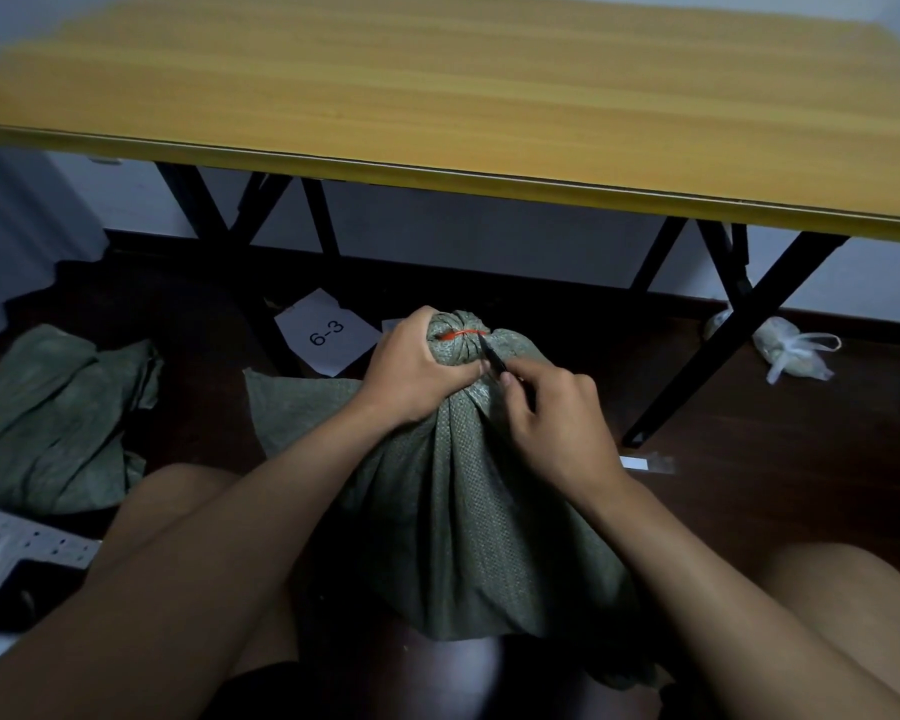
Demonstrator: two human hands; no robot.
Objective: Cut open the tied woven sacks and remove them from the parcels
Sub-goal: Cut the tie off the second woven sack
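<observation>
A green woven sack [468, 511] stands on the dark floor between my knees, its neck bunched and bound by a red tie [461, 333]. My left hand [417, 371] grips the gathered neck just below the tie. My right hand [552, 407] holds a dark blade [492, 358] whose tip points up at the red tie, close to it or touching it. What the sack contains is hidden.
An emptied green sack [58, 418] lies crumpled at the left. A yellow wooden folding table [437, 96] with black legs stands ahead. A paper marked 6-3 [326, 332] lies under it. A tied plastic bag [791, 350] sits at the right, a power strip [27, 543] at the lower left.
</observation>
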